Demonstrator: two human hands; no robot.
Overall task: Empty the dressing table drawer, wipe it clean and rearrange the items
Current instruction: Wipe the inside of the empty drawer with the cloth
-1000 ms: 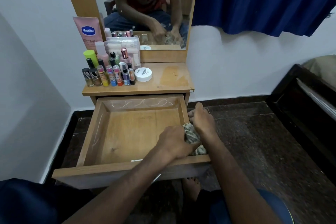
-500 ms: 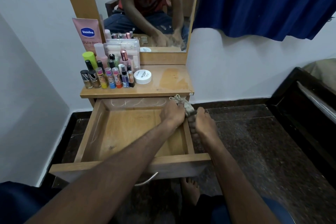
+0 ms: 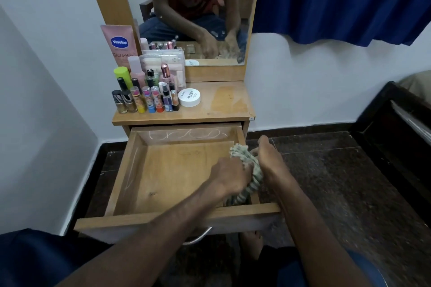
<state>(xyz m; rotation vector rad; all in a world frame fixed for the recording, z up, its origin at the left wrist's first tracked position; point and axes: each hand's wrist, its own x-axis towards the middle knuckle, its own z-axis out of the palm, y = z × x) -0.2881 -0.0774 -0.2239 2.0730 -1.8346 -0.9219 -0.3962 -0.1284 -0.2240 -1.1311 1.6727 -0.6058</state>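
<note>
**Both hands work a cloth along the drawer's right wall**

Head view: the wooden drawer stands pulled out from the desk, its floor bare, with pale chalky scribbles on the far inner wall. A crumpled striped cloth lies over the right wall, near the front corner. The left hand grips it from inside the drawer, fingers curled into the fabric; the right hand presses it from outside the wall, fingers bent down round the cloth.

On the desk's left half stand the emptied items: a pink Vaseline tube leaning at the far left, a cluster of small bottles, and a white round jar just right of them. The right half shows a lighter patch. A mirror rises behind, white walls to both sides, a blue curtain at far right, and dark speckled floor below.
</note>
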